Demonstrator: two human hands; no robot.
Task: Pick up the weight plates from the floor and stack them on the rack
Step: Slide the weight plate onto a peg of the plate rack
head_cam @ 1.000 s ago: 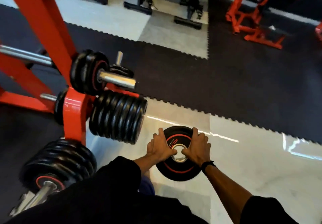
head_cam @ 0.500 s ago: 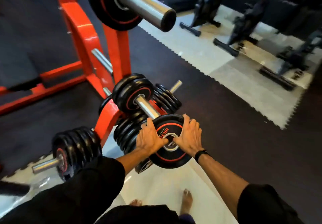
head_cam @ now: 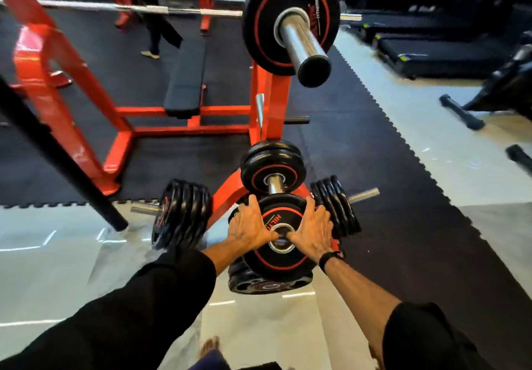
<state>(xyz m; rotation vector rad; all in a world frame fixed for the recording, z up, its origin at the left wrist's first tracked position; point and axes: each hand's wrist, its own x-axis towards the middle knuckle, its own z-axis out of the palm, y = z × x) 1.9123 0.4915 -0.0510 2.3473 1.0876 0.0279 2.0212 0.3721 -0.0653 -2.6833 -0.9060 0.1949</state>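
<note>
I hold a black weight plate with a red ring and a steel centre hole upright in front of the orange rack. My left hand grips its left rim, thumb at the hole. My right hand grips its right rim, thumb also at the hole. The plate sits against a stack of plates on the rack's lower front peg. Just above it, a peg carries two plates. More plates hang on side pegs at left and right.
A loaded barbell juts toward me overhead on the orange bench-press frame, with a black bench behind. A black bar slants across the left. A person stands at the back. My bare foot is on the white floor; machines stand right.
I lifted the plate off the white floor with both hands and carried it to the rack. It now sits lower against the stack on the front peg, and my view has swung to face the rack.
</note>
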